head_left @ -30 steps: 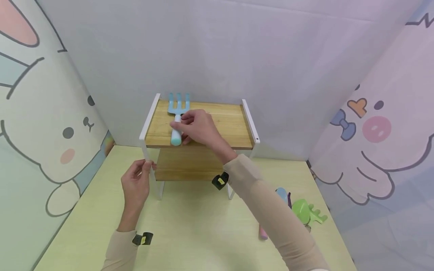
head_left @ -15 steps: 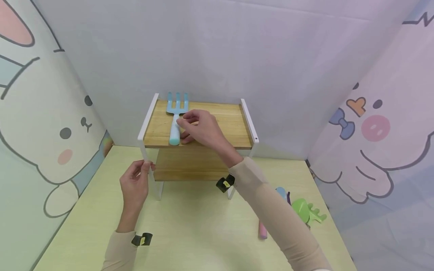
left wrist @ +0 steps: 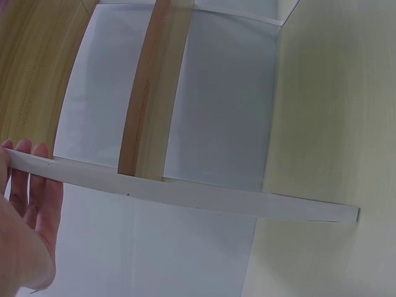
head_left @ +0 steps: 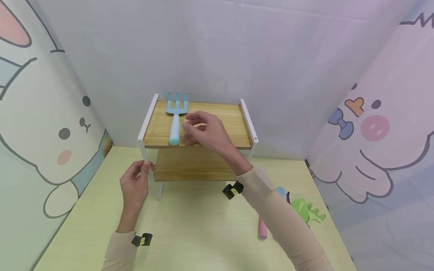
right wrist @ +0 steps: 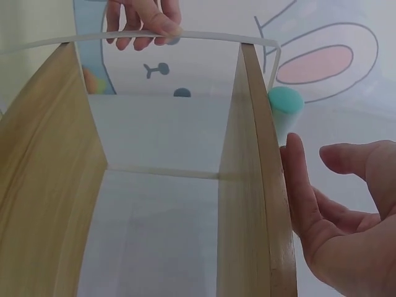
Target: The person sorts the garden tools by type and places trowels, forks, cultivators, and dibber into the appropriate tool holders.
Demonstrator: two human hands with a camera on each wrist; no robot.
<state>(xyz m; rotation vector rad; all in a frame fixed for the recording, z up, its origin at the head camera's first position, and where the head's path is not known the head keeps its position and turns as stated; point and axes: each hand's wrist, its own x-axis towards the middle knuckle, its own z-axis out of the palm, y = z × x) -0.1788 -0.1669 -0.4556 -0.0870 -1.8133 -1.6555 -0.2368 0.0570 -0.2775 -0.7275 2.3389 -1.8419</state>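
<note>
A light blue toy fork [head_left: 174, 126] lies on the top board [head_left: 223, 131] of a small two-tier shelf, near its left rail, tines toward the back wall. Just right of its handle is my right hand [head_left: 211, 133], fingers relaxed and apart, holding nothing. In the right wrist view that hand [right wrist: 346, 210] is beside the top board's edge, a gap between thumb and the handle's teal end [right wrist: 286, 99]. My left hand [head_left: 135, 184] grips the shelf's white left front leg [head_left: 145, 154]; the left wrist view shows its fingers [left wrist: 37, 179] round the white frame [left wrist: 185, 195].
On the table [head_left: 203, 233] at the right lie a green toy shovel [head_left: 300, 209], a green toy rake [head_left: 316, 214], a pink handle [head_left: 262, 229] and a blue piece [head_left: 281, 192], partly behind my right sleeve. The lower board [head_left: 190, 165] sits beneath the top one. Printed cloth walls surround the table.
My right hand has let go of the fork's handle and moved right, away from it. The fork lies on the top board. The left hand keeps its grip on the leg.
</note>
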